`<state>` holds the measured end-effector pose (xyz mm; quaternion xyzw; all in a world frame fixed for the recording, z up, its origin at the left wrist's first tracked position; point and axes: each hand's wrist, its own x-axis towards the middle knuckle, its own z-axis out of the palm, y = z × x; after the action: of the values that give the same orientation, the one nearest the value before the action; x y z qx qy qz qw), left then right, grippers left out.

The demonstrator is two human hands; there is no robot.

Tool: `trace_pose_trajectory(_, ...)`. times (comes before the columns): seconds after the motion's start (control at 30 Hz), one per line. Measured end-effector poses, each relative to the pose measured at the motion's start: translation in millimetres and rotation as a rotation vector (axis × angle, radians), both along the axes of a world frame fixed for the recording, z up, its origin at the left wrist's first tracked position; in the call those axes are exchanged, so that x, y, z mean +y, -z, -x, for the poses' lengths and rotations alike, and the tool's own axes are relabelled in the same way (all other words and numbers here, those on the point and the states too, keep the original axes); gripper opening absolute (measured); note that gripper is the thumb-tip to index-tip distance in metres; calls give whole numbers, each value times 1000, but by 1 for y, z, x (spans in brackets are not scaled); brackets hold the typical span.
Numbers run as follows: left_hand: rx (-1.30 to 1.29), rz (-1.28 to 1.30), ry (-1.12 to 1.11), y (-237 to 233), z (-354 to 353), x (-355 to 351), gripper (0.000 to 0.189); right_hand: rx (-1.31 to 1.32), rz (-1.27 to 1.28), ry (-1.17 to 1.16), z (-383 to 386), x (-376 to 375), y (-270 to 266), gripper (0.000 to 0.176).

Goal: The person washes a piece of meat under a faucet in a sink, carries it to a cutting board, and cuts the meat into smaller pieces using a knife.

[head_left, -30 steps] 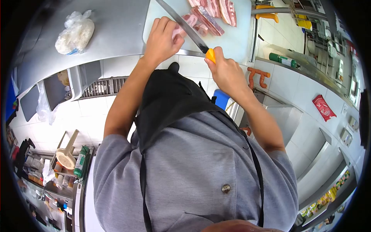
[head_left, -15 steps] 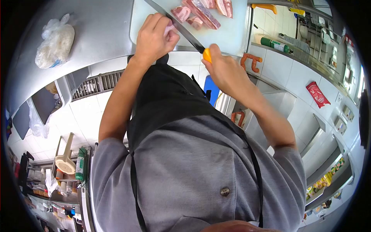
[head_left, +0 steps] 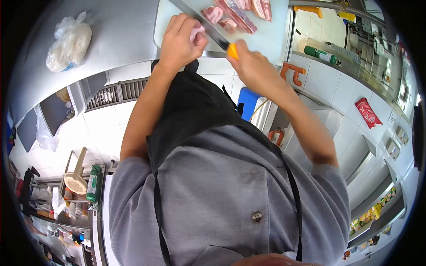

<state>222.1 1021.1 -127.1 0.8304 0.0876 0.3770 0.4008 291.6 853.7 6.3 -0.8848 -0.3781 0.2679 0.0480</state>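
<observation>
My left hand presses on a pink piece of meat at the near edge of a white cutting board. My right hand grips the orange handle of a long knife. The blade runs up and left, right beside the fingers of my left hand. Strips of streaky pork lie further back on the board. My grey shirt and black apron fill the lower frame.
The board lies on a steel counter, which also holds a plastic bag of white stuff at the left. A green bottle, an orange hook, a blue box and a red packet are at the right.
My right hand and the knife have slid a little to the left along the board's near edge. My left hand stays on the meat piece.
</observation>
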Motion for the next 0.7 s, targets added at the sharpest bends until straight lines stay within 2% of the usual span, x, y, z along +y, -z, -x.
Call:
trace_pose_trajectory(0.1,-34,-1,4,2,-1,1,26,58,128,-10,-1,-15,2,29)
trace_pose_trajectory(0.17,-32,4,-5,3,-1,1,26,37,-45,-7,1,-4,37,30)
trace_pose_trajectory(0.27,-32,-12,-33,2,0,3,26,-38,-107,44,2,7,80,31)
trace_pose_trajectory(0.4,-45,-49,-52,5,-2,1,26,-53,-191,3,1,1,61,30)
trace_pose_trajectory(0.47,-72,-66,-46,3,-4,1,26,34,-20,-7,-2,2,31,31)
trace_pose_trajectory(0.5,-81,-70,-37,5,-3,1,26,29,-22,0,1,-9,28,31)
trace_pose_trajectory(0.57,-87,-79,-46,7,-6,4,26,44,8,-20,1,-27,31,30)
trace_pose_trajectory(0.67,-101,-54,-40,6,-1,1,26,-1,-138,32,-1,15,75,29)
trace_pose_trajectory(0.7,-81,-44,-50,6,-1,3,26,19,-111,34,-1,24,70,31)
